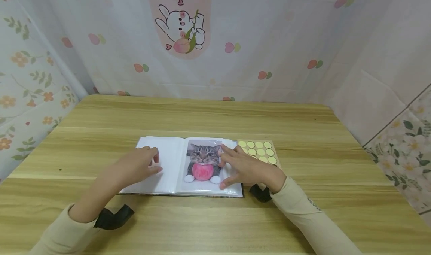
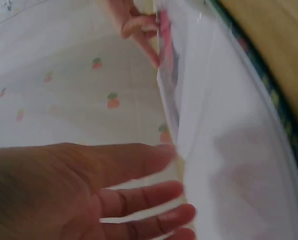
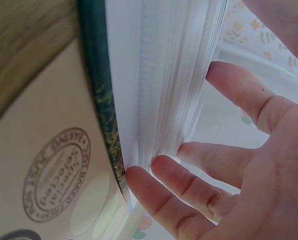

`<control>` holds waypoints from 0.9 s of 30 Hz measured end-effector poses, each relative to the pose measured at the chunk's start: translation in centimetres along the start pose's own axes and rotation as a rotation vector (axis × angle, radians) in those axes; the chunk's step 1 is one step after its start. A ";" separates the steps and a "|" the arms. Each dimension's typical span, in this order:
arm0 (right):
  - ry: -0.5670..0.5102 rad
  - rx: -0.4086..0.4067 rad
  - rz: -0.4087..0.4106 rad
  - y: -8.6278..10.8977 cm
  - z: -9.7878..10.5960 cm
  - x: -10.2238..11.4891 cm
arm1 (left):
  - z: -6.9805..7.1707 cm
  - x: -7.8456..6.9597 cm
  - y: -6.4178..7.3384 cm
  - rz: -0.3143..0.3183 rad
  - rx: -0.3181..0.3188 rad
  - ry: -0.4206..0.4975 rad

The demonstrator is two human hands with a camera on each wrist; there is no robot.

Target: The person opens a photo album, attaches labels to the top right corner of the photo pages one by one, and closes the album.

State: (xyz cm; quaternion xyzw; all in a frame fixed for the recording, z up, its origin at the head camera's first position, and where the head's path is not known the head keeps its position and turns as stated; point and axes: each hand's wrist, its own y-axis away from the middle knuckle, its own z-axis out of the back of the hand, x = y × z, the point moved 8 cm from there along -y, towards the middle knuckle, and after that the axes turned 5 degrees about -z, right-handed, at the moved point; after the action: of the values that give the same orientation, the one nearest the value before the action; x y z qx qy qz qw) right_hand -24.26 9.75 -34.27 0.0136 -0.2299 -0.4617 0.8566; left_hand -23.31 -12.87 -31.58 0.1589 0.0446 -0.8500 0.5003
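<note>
An open photo album (image 1: 166, 161) lies on the table, its left page white. On the right page, under a clear sleeve, is a picture of a grey tabby cat (image 1: 204, 155) with a pink round thing at its chin. My left hand (image 1: 139, 167) hovers at the left page, fingers loosely bent and holding nothing; in its wrist view the fingertips (image 2: 176, 189) are close to the page. At the album's right edge, my right hand (image 1: 247, 167) has its fingers spread. The right wrist view shows those fingertips (image 3: 161, 162) touching the stacked page edges (image 3: 163, 75).
Beside the album's right edge, partly under my right hand, lies a brown sheet with round yellow stickers (image 1: 260, 145); its printed stamp (image 3: 56, 175) shows up close. A black curved piece (image 1: 114, 217) sits at my left wrist. Patterned curtains (image 1: 208, 71) hang behind the wooden table (image 1: 202, 116).
</note>
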 end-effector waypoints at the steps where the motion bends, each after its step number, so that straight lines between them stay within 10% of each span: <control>1: 0.001 0.000 0.002 0.0 0.0 0.0 | 0.0 -0.6 -0.2 -0.028 -0.036 0.003; 10: 0.010 0.002 0.004 0.0 -0.1 0.0 | -2.1 -4.8 -1.3 -0.215 -0.111 0.089; 27: -0.008 0.018 0.000 0.2 0.1 0.1 | -4.5 -5.7 -1.6 -0.214 -0.067 -0.006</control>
State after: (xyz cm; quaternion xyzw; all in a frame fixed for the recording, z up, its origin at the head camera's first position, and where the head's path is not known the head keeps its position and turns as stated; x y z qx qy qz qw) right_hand -24.05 9.77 -34.12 0.0197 -0.2376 -0.4598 0.8554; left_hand -21.13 -6.28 -34.22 0.1341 0.0883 -0.8969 0.4120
